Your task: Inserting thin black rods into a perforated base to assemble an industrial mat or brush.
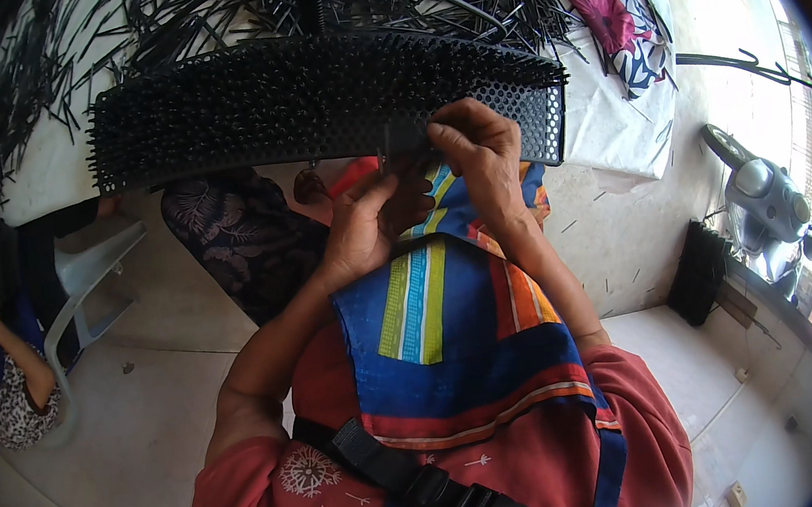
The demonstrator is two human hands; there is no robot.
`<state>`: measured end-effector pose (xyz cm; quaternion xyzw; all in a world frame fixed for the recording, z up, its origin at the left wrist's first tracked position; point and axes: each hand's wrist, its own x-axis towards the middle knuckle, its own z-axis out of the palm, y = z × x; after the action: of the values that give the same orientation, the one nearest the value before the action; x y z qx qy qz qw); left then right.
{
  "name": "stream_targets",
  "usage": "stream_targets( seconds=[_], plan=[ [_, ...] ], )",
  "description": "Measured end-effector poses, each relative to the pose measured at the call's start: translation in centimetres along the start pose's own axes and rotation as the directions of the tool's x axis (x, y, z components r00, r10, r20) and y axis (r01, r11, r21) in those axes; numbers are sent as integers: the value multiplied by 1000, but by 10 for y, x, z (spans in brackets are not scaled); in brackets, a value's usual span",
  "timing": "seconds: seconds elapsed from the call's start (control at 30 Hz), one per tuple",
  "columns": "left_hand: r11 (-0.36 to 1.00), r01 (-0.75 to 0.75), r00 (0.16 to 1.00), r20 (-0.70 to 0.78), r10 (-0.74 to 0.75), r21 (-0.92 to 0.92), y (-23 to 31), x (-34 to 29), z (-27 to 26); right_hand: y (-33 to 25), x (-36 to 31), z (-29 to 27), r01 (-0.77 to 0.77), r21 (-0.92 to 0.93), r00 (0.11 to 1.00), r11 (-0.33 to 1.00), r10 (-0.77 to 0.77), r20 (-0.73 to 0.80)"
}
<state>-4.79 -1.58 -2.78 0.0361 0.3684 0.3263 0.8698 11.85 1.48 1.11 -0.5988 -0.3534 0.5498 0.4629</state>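
A long black perforated panel lies across in front of me, its holes bare at the right end and along part of the near edge. Short black bristles stand densely over most of it. My right hand is pinched at the panel's near edge, right of the middle; whatever is between its fingertips is too small to make out. Just below that edge, my left hand is closed, thumb up, with its fingers in shadow. A thin upright sliver shows above it, but what this hand grips is unclear.
Loose black strips are heaped on the white-covered table behind the panel. A patterned cloth bundle lies at the right. Another person sits at far left by a plastic chair. A motorbike stands at right.
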Motion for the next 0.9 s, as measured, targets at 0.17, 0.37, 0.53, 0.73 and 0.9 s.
stream_targets(
  seconds=[0.17, 0.37, 0.53, 0.73, 0.9],
  plan=[
    [998, 36, 997, -62, -40, -57, -14, 8, -13, 13, 11, -1, 354, -162, 905, 921, -381, -191],
    [1000, -5, 999, -47, 4, -15, -10, 3, -8, 7, 18, 0, 553, -421, 785, 719, -619, -25],
    [999, -4, 1000, 3, 4, -40, -6, 3, -3, 6, 16, -1, 531, -446, 804, 720, -594, -2],
    [998, -19, 1000, -7, 19, -52, -7, 6, -4, 8, 21, 7, 550, -547, 783, 631, -618, 74],
    [999, -50, 998, -43, 50, -6, -5, 1, -2, 10, 21, 11, 514, -581, 800, 631, -596, 61]
  ],
)
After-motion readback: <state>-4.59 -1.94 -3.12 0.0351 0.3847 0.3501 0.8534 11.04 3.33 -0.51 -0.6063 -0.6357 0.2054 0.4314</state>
